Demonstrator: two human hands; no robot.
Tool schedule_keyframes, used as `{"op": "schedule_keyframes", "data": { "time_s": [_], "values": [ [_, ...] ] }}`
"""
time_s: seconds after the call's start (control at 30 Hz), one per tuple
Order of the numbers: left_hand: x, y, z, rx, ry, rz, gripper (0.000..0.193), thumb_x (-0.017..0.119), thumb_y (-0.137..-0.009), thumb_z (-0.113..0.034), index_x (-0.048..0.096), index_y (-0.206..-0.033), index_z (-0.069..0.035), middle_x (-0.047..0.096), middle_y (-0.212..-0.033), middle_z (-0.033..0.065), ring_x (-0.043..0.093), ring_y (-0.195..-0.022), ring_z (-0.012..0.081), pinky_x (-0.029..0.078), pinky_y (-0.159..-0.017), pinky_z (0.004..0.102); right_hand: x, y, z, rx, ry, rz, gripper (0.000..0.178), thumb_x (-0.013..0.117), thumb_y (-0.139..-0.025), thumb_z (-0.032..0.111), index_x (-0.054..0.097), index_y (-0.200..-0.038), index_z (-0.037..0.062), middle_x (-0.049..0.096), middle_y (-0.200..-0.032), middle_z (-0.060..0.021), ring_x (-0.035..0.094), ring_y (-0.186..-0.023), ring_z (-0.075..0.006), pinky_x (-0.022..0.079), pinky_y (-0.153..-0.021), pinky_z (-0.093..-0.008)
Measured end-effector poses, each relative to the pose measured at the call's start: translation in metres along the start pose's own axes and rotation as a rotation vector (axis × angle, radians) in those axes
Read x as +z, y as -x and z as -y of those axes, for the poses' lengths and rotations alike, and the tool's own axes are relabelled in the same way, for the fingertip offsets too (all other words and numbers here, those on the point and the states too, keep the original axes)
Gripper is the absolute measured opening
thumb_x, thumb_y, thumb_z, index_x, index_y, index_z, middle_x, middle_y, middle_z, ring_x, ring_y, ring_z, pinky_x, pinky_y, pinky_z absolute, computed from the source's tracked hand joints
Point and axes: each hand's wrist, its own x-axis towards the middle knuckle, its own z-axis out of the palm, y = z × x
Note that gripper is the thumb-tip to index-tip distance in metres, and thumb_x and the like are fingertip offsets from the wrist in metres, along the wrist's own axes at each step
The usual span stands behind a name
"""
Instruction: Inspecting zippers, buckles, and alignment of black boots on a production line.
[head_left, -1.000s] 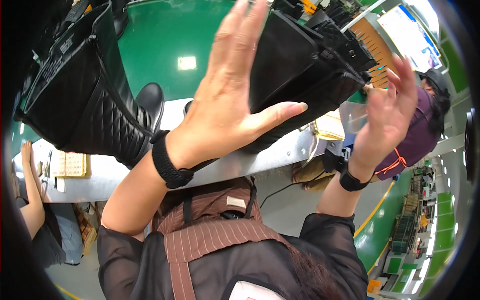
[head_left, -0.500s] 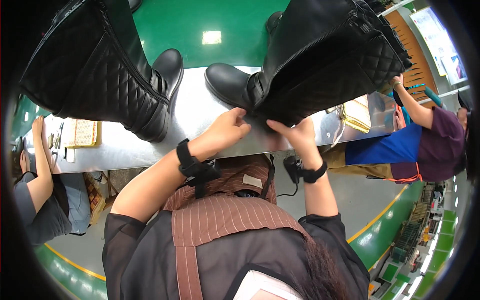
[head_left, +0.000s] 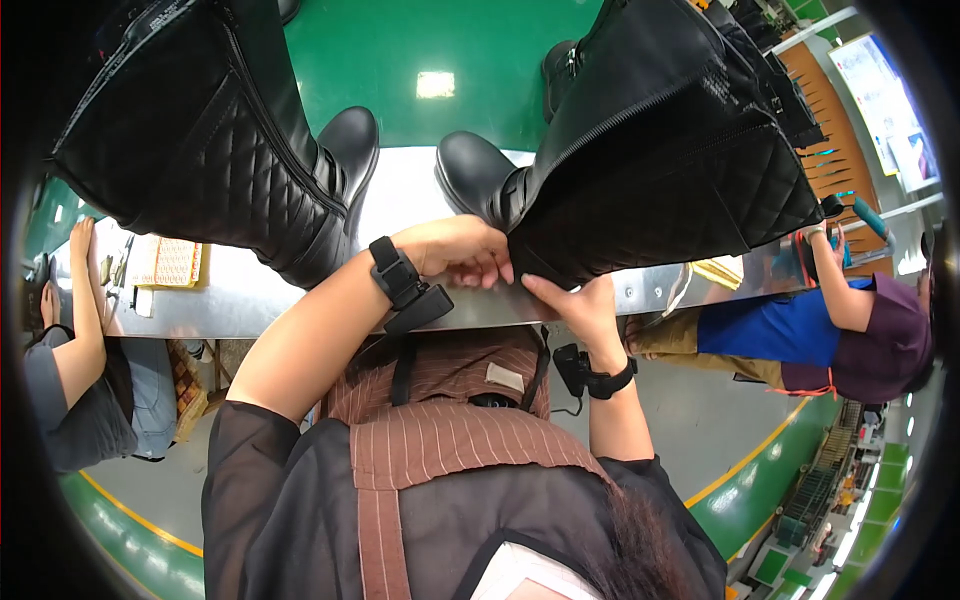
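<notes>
A tall black boot (head_left: 640, 190) with a quilted shaft and a side zip stands in front of me, right of centre, its toe pointing away. My left hand (head_left: 465, 250) is at its ankle and heel, fingers curled in against the boot's lower edge. On the other side of the heel, my right hand (head_left: 580, 310) presses its thumb toward the boot; its other fingers are partly hidden beneath the shaft. A matching black boot (head_left: 250, 160) stands upright to the left, beside my left forearm, and neither hand is on it.
Both boots stand on a shiny metal table (head_left: 220, 315). A patterned yellow-edged stack (head_left: 167, 262) lies at left, and yellow material (head_left: 720, 271) at right. One co-worker (head_left: 90, 400) is at the left end, another (head_left: 850, 330) at the right. Green floor (head_left: 400, 50) lies beyond.
My left hand has turned over and curled its fingers closer to the heel. My right hand has come in slightly lower, nearer the left. The view has shifted a little.
</notes>
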Motion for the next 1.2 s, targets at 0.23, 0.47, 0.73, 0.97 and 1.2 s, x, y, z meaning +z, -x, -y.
{"op": "schedule_keyframes", "data": {
  "time_s": [0.23,0.47,0.73,0.97,1.2],
  "values": [
    [-0.005,0.016,-0.010,0.020,-0.017,0.145,0.035,0.047,-0.097,-0.022,0.064,-0.075,0.000,0.056,-0.052,0.0057,0.048,-0.043,0.0105,0.032,-0.041,0.0247,0.008,0.005,0.002,-0.066,-0.019,-0.057,0.042,0.079,-0.069,0.006,0.065,-0.108,-0.0032,0.070,-0.102,-0.0117,0.067,-0.093,-0.0182,0.051,-0.084,-0.0305],
    [0.035,0.102,-0.080,0.339,0.075,0.170,0.047,0.047,-0.100,-0.028,0.060,-0.065,0.000,0.049,-0.048,0.0034,0.043,-0.038,0.0092,0.029,-0.039,0.0234,0.015,0.002,0.025,-0.029,0.005,0.001,0.042,0.079,-0.070,0.009,0.063,-0.108,-0.0002,0.068,-0.099,-0.0090,0.065,-0.092,-0.0185,0.051,-0.082,-0.0318],
    [0.068,0.158,-0.120,0.457,0.023,-0.016,0.050,0.045,-0.100,-0.026,0.052,-0.058,0.000,0.045,-0.046,0.0041,0.040,-0.035,0.0104,0.029,-0.037,0.0243,0.018,0.003,0.028,-0.115,0.021,-0.067,0.050,0.079,-0.068,0.006,0.062,-0.114,-0.0016,0.067,-0.105,-0.0131,0.065,-0.096,-0.0231,0.050,-0.086,-0.0344],
    [0.086,0.192,-0.133,0.674,0.165,-0.070,0.049,0.040,-0.100,-0.020,0.045,-0.053,-0.005,0.040,-0.043,0.0024,0.033,-0.033,0.0095,0.028,-0.037,0.0228,0.022,0.015,0.036,-0.069,0.121,-0.056,0.047,0.080,-0.069,0.011,0.064,-0.111,-0.0023,0.069,-0.105,-0.0155,0.066,-0.097,-0.0266,0.050,-0.087,-0.0353],
    [0.048,0.195,-0.048,0.550,-0.363,-0.061,0.031,0.060,-0.095,-0.028,0.063,-0.103,0.002,0.065,-0.083,0.0049,0.061,-0.078,0.0114,0.047,-0.070,0.0254,-0.003,0.001,0.022,-0.028,-0.053,0.238,0.058,0.084,-0.070,0.012,0.058,-0.120,-0.0006,0.065,-0.108,-0.0072,0.061,-0.096,-0.0199,0.049,-0.087,-0.0331]
  ]
}}
